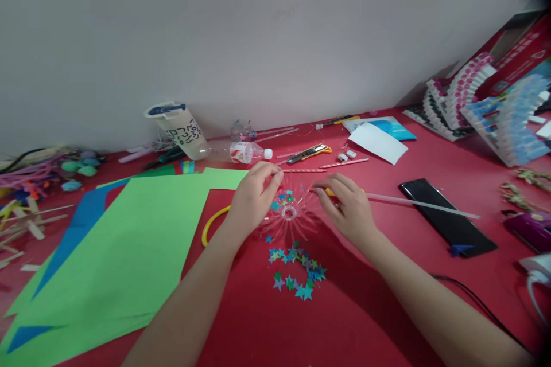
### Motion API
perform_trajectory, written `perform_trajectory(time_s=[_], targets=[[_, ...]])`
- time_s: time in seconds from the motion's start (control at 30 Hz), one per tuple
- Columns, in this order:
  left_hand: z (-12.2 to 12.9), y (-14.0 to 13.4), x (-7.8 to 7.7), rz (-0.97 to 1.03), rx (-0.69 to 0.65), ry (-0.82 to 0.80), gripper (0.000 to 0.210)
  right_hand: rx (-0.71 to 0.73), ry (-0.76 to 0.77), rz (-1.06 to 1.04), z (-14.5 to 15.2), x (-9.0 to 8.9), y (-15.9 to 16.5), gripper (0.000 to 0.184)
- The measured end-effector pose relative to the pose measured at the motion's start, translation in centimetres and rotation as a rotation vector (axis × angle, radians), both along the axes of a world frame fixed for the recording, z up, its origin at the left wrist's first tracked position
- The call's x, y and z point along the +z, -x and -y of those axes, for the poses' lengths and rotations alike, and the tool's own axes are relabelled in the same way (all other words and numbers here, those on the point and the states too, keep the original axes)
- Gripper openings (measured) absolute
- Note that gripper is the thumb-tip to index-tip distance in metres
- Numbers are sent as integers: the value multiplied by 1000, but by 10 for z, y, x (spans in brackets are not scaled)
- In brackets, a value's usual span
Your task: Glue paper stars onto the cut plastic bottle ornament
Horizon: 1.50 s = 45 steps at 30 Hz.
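Between my hands is a clear plastic bottle piece (288,213) with a round neck ring, cut into thin strips that fan outward like a flower. My left hand (257,195) is closed, thumb and forefinger pinched at the far left side of the strips. On the other side, my right hand (348,206) pinches the tips of strips at the right. Small blue and green stars (284,199) show among the strips, and more star pieces (301,269) lie in a loose ring on the red table nearer me. A translucent glue stick (426,205) extends rightward from behind my right hand.
Green sheets (129,241) cover the left side. A clear bottle (236,152), a tilted cup (181,129) and a yellow box cutter (310,153) lie toward the wall. A black phone (447,218) is at right, with folded paper crafts (469,97) beyond it.
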<state>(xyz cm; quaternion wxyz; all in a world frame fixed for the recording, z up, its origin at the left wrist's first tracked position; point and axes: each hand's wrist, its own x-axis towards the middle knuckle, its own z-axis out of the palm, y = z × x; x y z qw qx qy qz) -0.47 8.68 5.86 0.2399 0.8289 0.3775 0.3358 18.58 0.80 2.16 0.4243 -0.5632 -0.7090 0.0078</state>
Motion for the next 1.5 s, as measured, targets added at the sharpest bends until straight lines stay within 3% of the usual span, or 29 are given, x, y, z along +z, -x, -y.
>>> perform_trajectory(time_s=[0.17,0.23,0.37,0.57,0.7,0.87,1.0,1.1,1.23,1.4,1.5], targets=[[-1,3,1,48,65,6,14,69,-2,31,-5,1,-1,10],[3,3,4,24,37,-14,19,101,23,50,-7,3,0,10],[16,-1,10,-133,-27,-68,6,91,79,122,-11,7,0,4],[23,-4,-5,-238,-11,-44,15,144,109,175,-19,10,3,12],[25,-3,-9,-213,35,71,14,149,134,168,-24,11,6,10],[24,-1,-2,-151,25,179,18,157,120,123,-29,5,3,9],[12,8,-3,3,150,198,31,165,123,65,-31,2,0,11],[3,17,-11,66,255,458,39,185,130,49,-31,1,-1,10],[4,20,-19,197,171,782,44,217,142,26,-35,-3,-3,12],[13,3,-19,284,139,839,36,208,178,-50,-45,-13,-11,11],[13,-7,-23,267,137,778,36,192,200,-99,-49,-16,-17,11]])
